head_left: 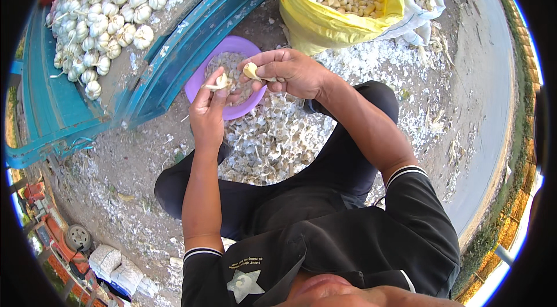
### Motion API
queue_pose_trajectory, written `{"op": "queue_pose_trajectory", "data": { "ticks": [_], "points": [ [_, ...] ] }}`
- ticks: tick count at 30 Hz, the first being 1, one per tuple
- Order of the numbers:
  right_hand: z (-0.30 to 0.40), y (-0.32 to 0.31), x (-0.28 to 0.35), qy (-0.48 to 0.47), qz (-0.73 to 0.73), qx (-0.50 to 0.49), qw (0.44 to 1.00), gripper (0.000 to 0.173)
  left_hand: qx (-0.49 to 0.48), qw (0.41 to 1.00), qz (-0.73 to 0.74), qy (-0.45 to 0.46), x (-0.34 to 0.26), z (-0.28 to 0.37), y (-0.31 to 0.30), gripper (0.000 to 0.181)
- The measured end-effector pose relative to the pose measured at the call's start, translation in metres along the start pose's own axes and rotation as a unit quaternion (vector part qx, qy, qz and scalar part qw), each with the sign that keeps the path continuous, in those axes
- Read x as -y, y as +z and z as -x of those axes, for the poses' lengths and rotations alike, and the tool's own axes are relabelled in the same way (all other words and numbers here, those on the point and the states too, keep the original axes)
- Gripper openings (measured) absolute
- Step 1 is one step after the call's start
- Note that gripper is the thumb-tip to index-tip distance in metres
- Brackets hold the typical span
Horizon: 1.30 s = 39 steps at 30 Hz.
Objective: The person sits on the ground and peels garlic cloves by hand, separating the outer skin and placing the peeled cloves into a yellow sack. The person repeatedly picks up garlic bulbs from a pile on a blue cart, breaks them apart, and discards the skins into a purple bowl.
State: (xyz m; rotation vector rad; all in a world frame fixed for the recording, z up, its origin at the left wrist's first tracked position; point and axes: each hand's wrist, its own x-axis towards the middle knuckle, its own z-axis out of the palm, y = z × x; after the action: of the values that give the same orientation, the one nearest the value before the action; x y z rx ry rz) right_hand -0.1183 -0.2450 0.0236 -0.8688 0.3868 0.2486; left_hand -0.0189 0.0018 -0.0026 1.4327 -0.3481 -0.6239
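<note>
Between the thumb and fingers of my left hand [209, 109] is a piece of garlic [222, 81] with a pale stem stub. My right hand [296, 73] pinches a yellowish garlic clove [250, 70], with more pale pieces partly hidden under its curled fingers. Both hands are raised a short way apart over a purple plastic basin [201, 73]. Inside the basin lies a layer of small pale bits, partly covered by my hands; I cannot tell exactly what they are.
Whole garlic bulbs [98, 24] are heaped on a blue-green metal truck bed [174, 63] at upper left. A yellow sack [339, 30] of loose cloves stands at the top, beside a white sack [420, 24]. Garlic skins [278, 141] cover the ground between my legs.
</note>
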Motion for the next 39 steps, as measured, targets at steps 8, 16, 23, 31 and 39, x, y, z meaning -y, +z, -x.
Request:
{"op": "queue_pose_trajectory", "data": {
  "ticks": [8, 16, 23, 31, 39],
  "points": [
    [0.026, -0.035, 0.073, -0.246, -0.273, -0.015, 0.93, 0.043, 0.013, 0.99, 0.126, -0.068, 0.016, -0.002, 0.001, 0.033],
    [0.004, 0.01, 0.011, -0.045, 0.301, -0.068, 0.95, 0.032, 0.018, 0.99, -0.137, 0.006, 0.012, 0.004, 0.006, 0.023],
    [-0.008, 0.018, -0.013, -0.07, 0.495, -0.027, 0.866, 0.036, 0.028, 0.955, -0.261, 0.139, 0.008, 0.011, 0.003, 0.024],
    [-0.01, 0.019, -0.003, -0.027, 0.188, 0.018, 0.982, 0.04, 0.006, 0.996, -0.011, -0.084, 0.002, 0.003, -0.014, 0.028],
    [0.018, 0.022, 0.029, -0.09, 0.06, 0.059, 0.992, 0.033, 0.17, 0.967, -0.087, -0.168, 0.031, 0.013, 0.02, 0.024]
  ]
}}
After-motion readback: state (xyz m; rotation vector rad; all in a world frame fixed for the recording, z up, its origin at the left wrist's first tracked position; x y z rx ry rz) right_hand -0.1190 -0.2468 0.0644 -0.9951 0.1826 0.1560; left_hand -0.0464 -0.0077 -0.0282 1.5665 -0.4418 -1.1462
